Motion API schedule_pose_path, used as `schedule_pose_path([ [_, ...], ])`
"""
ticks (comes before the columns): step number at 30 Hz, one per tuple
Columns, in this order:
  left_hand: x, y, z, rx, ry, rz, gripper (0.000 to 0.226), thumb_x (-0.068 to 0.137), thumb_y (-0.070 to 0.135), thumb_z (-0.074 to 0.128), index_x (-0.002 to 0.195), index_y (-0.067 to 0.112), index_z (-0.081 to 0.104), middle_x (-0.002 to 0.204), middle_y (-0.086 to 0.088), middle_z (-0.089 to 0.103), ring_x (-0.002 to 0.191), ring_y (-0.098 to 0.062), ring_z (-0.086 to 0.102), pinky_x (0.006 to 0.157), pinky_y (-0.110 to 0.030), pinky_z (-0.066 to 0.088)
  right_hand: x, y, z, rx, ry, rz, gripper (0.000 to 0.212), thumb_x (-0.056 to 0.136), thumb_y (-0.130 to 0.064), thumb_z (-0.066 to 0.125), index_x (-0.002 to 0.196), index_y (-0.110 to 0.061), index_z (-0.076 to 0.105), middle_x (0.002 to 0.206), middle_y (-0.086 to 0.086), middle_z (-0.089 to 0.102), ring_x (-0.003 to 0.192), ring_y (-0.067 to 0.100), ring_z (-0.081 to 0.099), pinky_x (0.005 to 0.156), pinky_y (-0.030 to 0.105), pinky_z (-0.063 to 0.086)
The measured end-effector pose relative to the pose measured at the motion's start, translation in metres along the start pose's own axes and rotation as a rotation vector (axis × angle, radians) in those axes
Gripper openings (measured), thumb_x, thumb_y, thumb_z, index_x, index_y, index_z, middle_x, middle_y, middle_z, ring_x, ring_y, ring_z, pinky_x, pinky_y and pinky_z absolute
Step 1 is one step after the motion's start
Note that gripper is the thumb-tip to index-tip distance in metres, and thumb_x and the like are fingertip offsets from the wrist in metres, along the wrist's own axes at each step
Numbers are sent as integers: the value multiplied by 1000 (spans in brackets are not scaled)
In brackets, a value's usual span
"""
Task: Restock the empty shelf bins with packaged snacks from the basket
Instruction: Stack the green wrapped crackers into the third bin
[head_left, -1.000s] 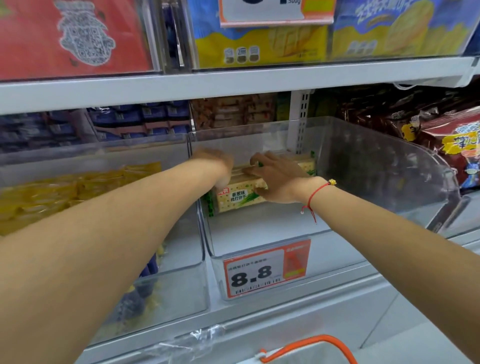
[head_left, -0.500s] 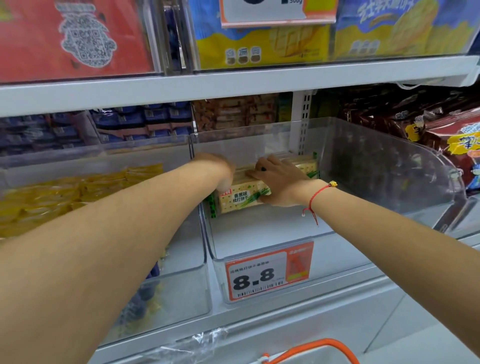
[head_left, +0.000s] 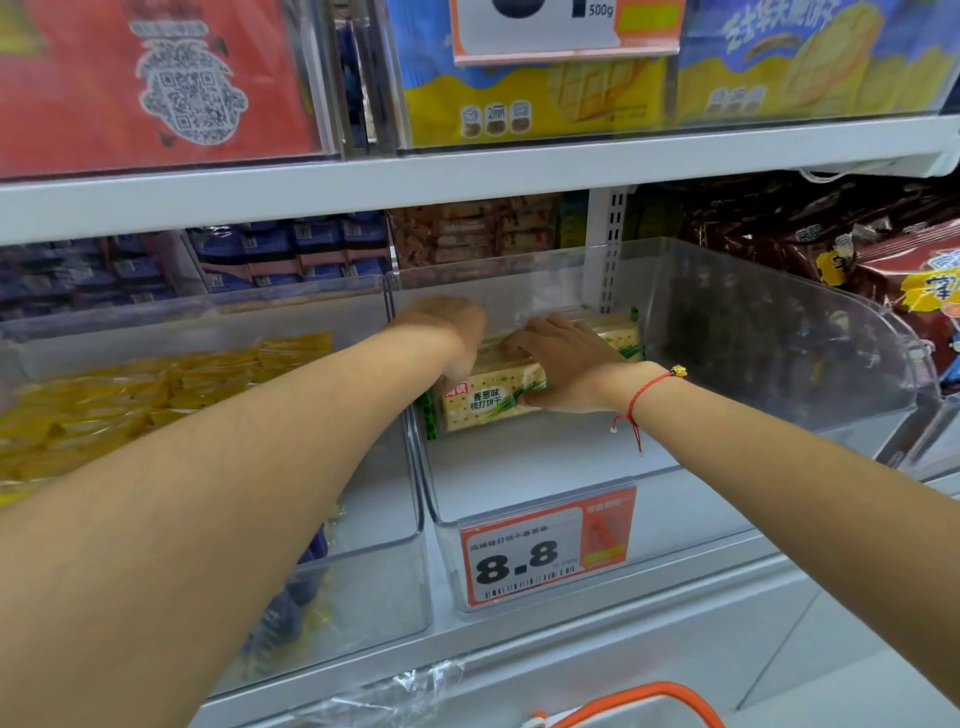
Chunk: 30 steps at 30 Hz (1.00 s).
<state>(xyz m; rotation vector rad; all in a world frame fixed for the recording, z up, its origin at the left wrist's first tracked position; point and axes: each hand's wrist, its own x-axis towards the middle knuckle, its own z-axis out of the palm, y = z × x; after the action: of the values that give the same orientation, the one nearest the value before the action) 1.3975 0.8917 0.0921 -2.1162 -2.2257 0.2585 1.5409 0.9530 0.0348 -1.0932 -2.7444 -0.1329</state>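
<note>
A cracker pack (head_left: 485, 404), pale yellow with green print, lies on the floor of the clear middle bin (head_left: 524, 493). My left hand (head_left: 448, 332) bends down over the pack's left end, its fingertips hidden behind it. My right hand (head_left: 563, 364), a red string on its wrist, lies across the top of the pack with the thumb along its front side. A second similar pack (head_left: 621, 332) lies just behind, against the bin's back. The basket's orange handle (head_left: 649, 693) shows at the bottom edge.
The left bin (head_left: 363, 571) holds yellow packets (head_left: 156, 389). Brown and red snack bags (head_left: 883, 270) fill the bin at right. A white shelf board (head_left: 467, 179) hangs close above. An orange price tag reading 8.8 (head_left: 545, 551) fronts the middle bin.
Both hands stay on the cracker pack in the bin; they have barely shifted. Only the view has moved slightly.
</note>
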Motion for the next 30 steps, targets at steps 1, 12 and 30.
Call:
schedule_pose_path([
  [1,0,0,0,-7,16,14,44,76,7,75,115,13,56,111,-8,59,96,-25,58,68,-30,45,0,0,0,22,16,4,58,80,-35,70,131,-25,43,127,2,49,117,22,42,96,34,35],
  [12,13,-1,7,43,-117,87,29,84,12,69,112,20,70,126,-2,60,108,-23,58,94,-38,51,0,-2,-6,59,113,56,42,75,-31,76,108,-27,51,111,-2,48,98,18,45,78,28,37],
  [30,-24,16,-23,411,-387,80,49,101,23,36,149,14,31,152,-9,34,138,-29,34,112,-43,32,-37,-7,-54,295,-304,204,31,90,-22,61,121,-25,62,130,3,56,109,22,54,88,24,39],
])
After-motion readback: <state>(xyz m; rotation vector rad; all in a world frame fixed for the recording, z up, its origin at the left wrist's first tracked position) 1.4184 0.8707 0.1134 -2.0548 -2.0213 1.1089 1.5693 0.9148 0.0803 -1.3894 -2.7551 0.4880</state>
